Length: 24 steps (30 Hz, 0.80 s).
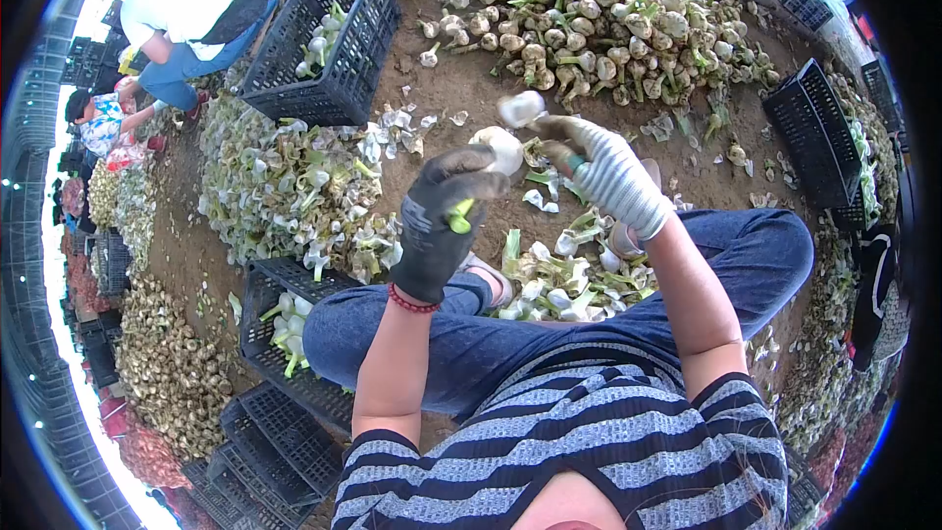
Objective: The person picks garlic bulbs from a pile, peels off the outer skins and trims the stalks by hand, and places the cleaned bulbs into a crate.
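Note:
My left hand (439,221), in a dark work glove, is closed around a garlic bulb (500,151). The bulb's pale head shows past my fingertips, and its cut green stem (459,216) pokes out by the palm. To its right is my right hand (608,172), in a white knitted glove with dirty fingertips. Its fingers are curved and apart. A blurred whitish piece, perhaps garlic skin (521,109), is at the index fingertip; whether it touches is unclear. Loose garlic skins (564,285) lie on the ground between my legs.
A heap of untrimmed garlic (628,25) lies ahead. Beside me are a black crate (324,103) with garlic, another crate (257,348) by my knee, and a peel heap (285,196). An upturned crate (812,137) stands right. Two people (191,0) work at far left.

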{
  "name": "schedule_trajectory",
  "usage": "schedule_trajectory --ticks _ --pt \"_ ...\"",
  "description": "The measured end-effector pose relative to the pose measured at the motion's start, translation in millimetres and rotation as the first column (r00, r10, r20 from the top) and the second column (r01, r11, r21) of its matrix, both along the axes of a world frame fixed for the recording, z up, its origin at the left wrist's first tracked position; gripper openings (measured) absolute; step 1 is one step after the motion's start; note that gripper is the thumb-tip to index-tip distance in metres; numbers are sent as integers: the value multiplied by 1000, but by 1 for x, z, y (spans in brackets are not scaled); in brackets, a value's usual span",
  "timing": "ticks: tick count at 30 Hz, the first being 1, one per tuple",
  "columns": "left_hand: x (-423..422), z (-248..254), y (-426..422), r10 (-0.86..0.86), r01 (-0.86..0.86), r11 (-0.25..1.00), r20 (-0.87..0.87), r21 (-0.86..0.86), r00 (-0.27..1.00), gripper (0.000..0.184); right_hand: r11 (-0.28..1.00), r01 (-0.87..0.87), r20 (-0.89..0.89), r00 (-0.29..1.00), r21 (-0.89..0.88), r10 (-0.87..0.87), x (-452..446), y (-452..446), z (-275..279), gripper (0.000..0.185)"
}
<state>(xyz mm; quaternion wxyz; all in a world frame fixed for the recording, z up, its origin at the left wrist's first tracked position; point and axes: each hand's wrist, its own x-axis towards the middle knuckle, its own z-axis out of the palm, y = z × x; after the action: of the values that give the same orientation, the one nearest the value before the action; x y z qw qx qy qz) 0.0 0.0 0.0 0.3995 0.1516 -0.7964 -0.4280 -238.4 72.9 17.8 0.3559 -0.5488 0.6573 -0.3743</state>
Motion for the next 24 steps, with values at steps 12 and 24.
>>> schedule_trajectory --ticks 12,24 --pt "-20 20 17 280 72 809 491 -583 825 24 957 -186 -459 886 -220 67 12 -5 23 44" --pt "-25 13 18 217 59 890 534 -452 817 46 952 -152 -452 892 -265 17 1 4 5 18"
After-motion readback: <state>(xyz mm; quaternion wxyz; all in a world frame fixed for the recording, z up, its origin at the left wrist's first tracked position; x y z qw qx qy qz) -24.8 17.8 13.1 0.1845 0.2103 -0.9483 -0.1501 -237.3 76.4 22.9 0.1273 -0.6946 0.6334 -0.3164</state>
